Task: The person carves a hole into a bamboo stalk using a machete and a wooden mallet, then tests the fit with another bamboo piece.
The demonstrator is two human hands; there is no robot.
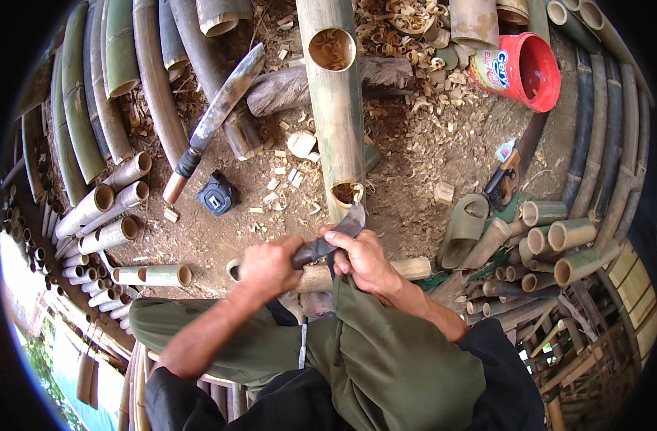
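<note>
A knife [352,221] with a short, curved dark blade is held between my two hands. My left hand [269,268] is wrapped round its handle. My right hand [364,262] pinches it farther along, the thumb lying against the base of the blade. The blade's tip is at the near hole of a thick bamboo pole [334,122]; whether it touches the rim I cannot tell. That pole runs away from me and has a second, rounder hole [332,49] farther up. Pale shavings show in both holes. A shorter bamboo piece [407,269] lies crosswise under my hands.
A machete [224,100] and a black tape measure [217,194] lie left on the dirt. Beneath the pole is a log [285,90]. To the right are a red bucket [537,72] on its side, a handsaw [511,172] and a sandal [463,230]. Bamboo lengths [77,108] line both sides.
</note>
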